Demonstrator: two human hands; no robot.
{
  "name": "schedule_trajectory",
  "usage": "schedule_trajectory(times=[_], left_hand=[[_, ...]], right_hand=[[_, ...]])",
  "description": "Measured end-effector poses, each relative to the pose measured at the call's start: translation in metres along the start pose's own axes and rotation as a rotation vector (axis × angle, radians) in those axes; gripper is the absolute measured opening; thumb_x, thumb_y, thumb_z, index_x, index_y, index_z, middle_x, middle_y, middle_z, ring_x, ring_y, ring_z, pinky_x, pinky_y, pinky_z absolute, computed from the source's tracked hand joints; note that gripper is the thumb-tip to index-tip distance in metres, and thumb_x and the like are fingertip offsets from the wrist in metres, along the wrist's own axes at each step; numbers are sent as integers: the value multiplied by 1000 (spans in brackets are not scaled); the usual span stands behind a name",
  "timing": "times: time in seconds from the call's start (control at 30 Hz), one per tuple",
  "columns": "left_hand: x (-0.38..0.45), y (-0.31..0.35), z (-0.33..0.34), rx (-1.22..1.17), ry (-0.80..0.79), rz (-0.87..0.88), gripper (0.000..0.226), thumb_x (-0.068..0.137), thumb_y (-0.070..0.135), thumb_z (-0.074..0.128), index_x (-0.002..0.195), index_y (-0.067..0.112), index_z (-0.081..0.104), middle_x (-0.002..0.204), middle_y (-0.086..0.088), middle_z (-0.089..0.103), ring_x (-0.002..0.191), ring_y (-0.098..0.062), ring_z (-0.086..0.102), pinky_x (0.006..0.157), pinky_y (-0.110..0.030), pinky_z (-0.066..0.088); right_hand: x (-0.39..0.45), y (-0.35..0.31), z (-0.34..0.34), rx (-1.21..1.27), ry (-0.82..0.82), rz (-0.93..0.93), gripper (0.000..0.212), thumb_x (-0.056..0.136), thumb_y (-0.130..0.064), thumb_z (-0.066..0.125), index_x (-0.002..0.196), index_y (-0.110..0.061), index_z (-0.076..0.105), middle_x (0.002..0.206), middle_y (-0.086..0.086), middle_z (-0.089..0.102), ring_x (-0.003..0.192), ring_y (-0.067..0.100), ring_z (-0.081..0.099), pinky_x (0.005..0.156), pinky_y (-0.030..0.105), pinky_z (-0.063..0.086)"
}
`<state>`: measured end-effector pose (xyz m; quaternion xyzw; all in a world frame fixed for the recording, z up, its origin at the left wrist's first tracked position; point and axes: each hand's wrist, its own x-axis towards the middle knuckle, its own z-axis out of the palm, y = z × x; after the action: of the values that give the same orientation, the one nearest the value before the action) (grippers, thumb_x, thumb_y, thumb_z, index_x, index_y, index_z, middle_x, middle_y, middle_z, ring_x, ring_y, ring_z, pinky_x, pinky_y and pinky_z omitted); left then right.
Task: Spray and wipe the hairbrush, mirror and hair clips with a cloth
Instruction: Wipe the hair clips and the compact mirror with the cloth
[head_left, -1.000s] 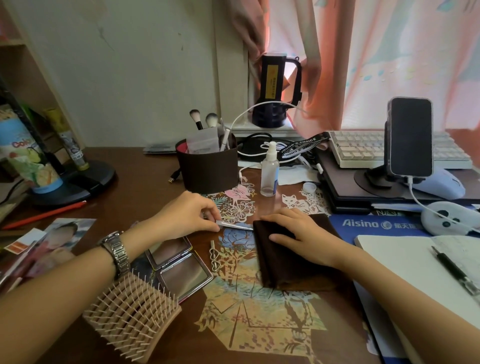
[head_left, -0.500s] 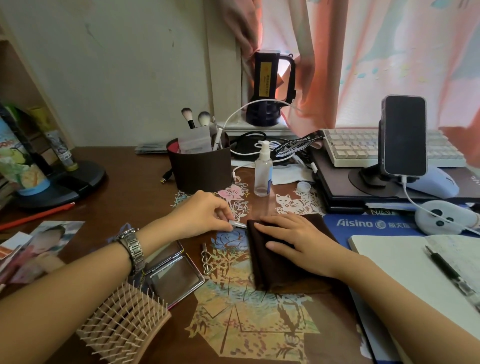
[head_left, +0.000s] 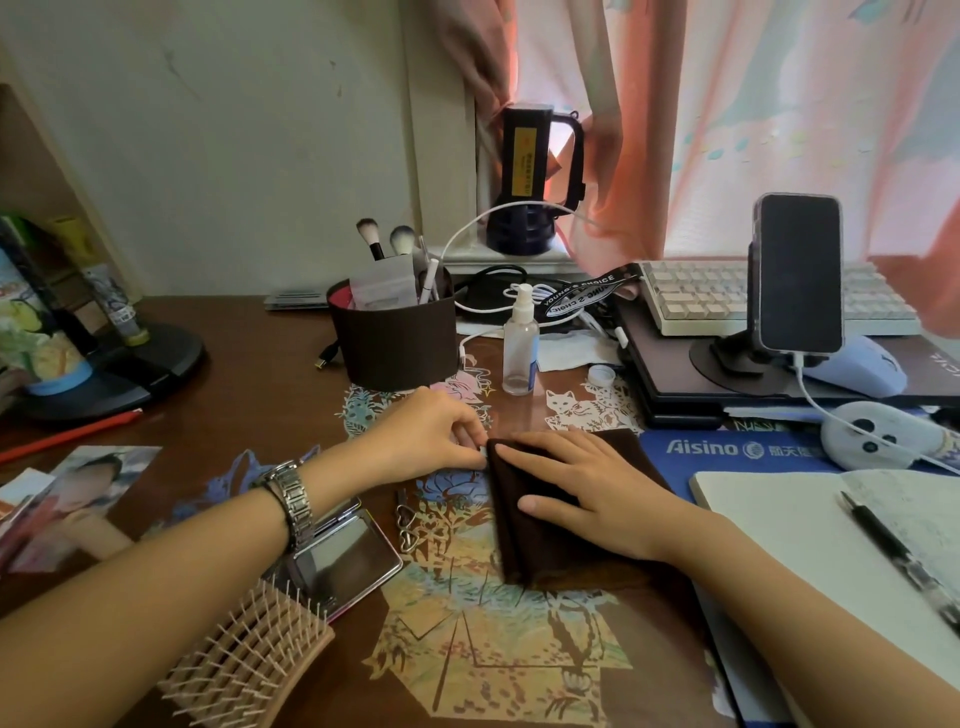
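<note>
A small silver hair clip (head_left: 484, 451), mostly hidden, appears pinched in the curled fingers of your left hand (head_left: 434, 434) at the edge of the folded brown cloth (head_left: 535, 535). Your right hand (head_left: 582, 488) presses flat on the cloth. Mirror (head_left: 345, 558), hairbrush (head_left: 249, 660) and spray bottle (head_left: 519, 345) rest on the table (head_left: 249, 374).

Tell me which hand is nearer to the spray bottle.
Left. The left hand sits just below and left of the spray bottle, pinching a hair clip at the cloth's edge. The right hand lies flat on the brown cloth, farther below the bottle.
</note>
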<state>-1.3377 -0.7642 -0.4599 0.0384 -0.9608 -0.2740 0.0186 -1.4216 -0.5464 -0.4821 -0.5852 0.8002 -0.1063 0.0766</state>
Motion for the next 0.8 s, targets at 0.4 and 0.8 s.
schedule_trajectory(times=[0.4, 0.8], left_hand=[[-10, -14, -13, 0, 6, -17, 15, 73, 29, 81, 85, 25, 73, 79, 8, 72, 74, -3, 67, 69, -26, 57], [-32, -30, -30, 17, 5, -86, 15, 72, 33, 80, 85, 28, 74, 79, 10, 72, 75, -3, 67, 74, -35, 58]], right_hand=[[-3, 0, -1, -66, -18, 48, 62, 90, -67, 21, 147, -46, 14, 153, -13, 23, 141, 10, 16, 119, 39, 9], [-2, -1, 0, -49, -9, 66, 61, 89, -67, 24, 146, -44, 22, 149, -15, 28, 138, 8, 21, 119, 36, 10]])
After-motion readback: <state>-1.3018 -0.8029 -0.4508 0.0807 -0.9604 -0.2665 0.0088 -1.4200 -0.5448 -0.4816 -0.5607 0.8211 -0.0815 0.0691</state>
